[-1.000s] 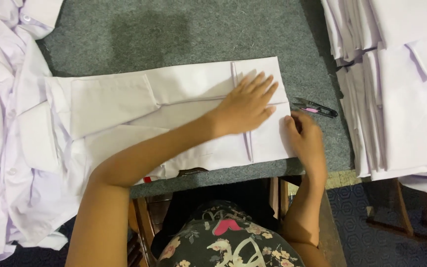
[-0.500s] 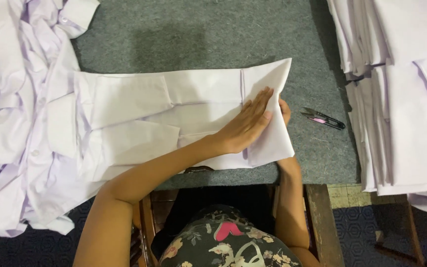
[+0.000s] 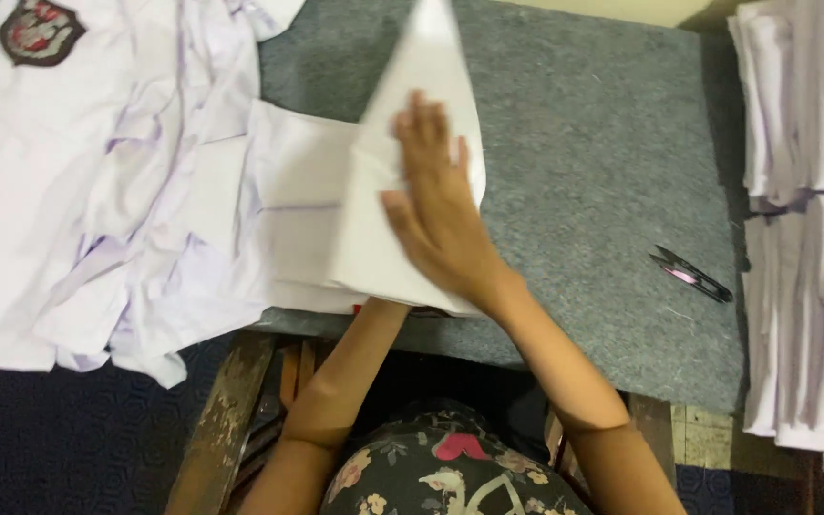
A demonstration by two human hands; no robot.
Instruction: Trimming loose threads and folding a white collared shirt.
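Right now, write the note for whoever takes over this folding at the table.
Right hand: flat and open on the white garment, pressing its folded-over end.
Left hand: hidden under the fold; only the forearm shows, so its grip cannot be told.
The garment lies on the grey table, one end folded over. Thread snips lie to the right, untouched. Folded stack at right, loose white pile at left.
Left: flatten the fold.
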